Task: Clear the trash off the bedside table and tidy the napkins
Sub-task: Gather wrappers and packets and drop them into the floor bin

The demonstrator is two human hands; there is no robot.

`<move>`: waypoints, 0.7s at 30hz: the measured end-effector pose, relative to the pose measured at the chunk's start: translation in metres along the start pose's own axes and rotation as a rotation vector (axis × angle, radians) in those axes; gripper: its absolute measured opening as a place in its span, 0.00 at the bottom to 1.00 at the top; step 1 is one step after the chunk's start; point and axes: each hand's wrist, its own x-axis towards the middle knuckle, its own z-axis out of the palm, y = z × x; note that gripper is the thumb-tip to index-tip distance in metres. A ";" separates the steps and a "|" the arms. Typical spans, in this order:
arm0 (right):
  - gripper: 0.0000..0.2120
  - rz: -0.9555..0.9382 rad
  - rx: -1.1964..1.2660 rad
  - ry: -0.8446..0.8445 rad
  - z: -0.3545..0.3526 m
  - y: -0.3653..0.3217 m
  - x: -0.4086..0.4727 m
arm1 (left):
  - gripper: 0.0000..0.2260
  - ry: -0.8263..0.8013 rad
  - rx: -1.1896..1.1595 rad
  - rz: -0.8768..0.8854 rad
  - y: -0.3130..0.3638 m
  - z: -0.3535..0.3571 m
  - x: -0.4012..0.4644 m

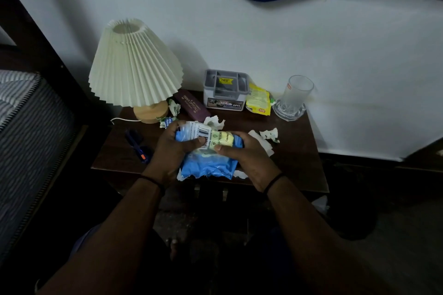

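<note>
- Centrally, both hands hold one crinkly blue plastic pack (208, 165) over the front of the dark wooden desk (297, 158).
- Left hand (172, 148): grip curled round the pack's left end, thumb by a white barcode label.
- Right hand (249, 158): grip curled round the right end, thumb on a pale yellow label whose print is too small to read.
- Crumpled white napkins (269, 135) lie just right of the pack; more scraps sit behind it.
- Pleated cream lamp (134, 64) on a rounded wooden base, back left.
- Maroon case (191, 105) lettered "OPTICAL".
- Grey plastic box (225, 91), marked "OPEL".
- Yellow sachet (260, 100) beside it.
- Cut-glass tumbler (293, 98), back right.
</note>
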 end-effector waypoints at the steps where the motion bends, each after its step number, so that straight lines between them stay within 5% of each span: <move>1: 0.19 -0.029 -0.021 0.018 -0.001 -0.001 0.000 | 0.16 -0.007 0.000 0.008 0.000 0.000 0.000; 7: 0.13 -0.241 -0.578 0.424 0.004 0.000 -0.002 | 0.19 -0.009 0.239 0.076 -0.007 0.008 -0.002; 12: 0.11 -0.460 -0.846 0.593 0.019 0.003 -0.005 | 0.08 0.058 0.354 0.195 -0.010 0.033 -0.013; 17: 0.11 -0.513 -0.766 0.517 0.041 0.008 -0.005 | 0.12 0.008 0.149 0.116 -0.010 0.053 -0.027; 21: 0.26 -0.392 -0.620 0.133 0.036 0.004 -0.004 | 0.29 -0.025 -0.042 0.105 0.011 0.047 -0.025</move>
